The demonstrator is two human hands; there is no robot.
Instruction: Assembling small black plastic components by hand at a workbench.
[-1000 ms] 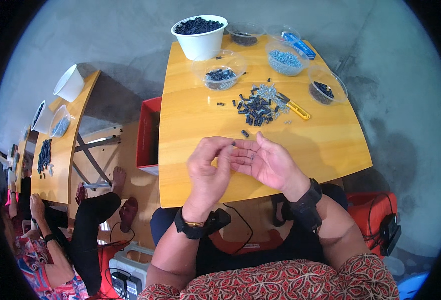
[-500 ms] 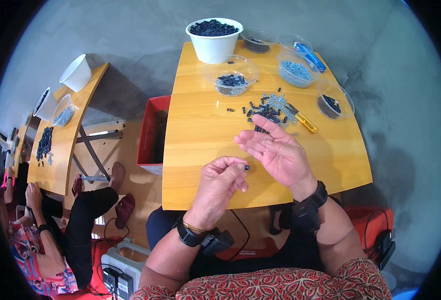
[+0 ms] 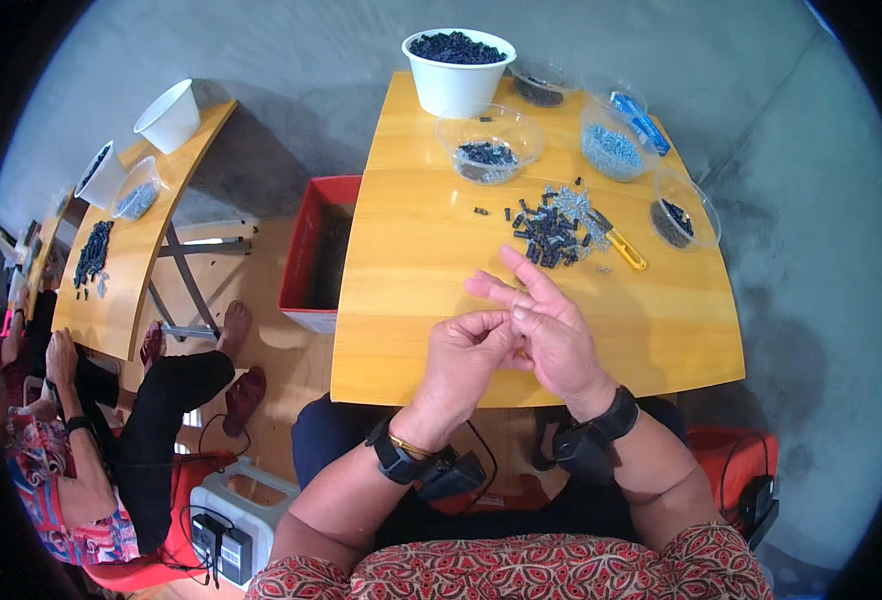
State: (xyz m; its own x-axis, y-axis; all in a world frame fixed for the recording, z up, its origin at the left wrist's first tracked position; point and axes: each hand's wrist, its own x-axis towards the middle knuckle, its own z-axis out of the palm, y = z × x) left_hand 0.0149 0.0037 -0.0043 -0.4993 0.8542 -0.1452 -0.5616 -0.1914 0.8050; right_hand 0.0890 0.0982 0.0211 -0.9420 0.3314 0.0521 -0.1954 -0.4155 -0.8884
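My left hand [image 3: 464, 358] is closed in a pinch, its fingertips meeting my right hand over the table's near part. The small black piece in that pinch half a second ago is now hidden by the fingers. My right hand [image 3: 566, 352] has two fingers stretched out, while its thumb bends down against the left fingertips; whatever it grips there cannot be made out. Beyond the hands lies a pile of small black cylindrical parts [image 3: 549, 238], mixed with small silver screw-like pieces [image 3: 569, 203]. A yellow utility knife [image 3: 625, 250] rests at the pile's right side.
On the wooden table [image 3: 411, 290] stand a white bucket [image 3: 453, 92] of black parts, a clear bowl [image 3: 529, 152], a clear tub [image 3: 616, 152] of silvery pieces and a tilted tub [image 3: 699, 235]. A red crate [image 3: 311, 225] stands left. A co-worker's hand [image 3: 61, 358] is at another table.
My two hands have come together: the left moved right and the right thumb now touches its fingertips. The black piece has gone out of sight. The view has shifted slightly.
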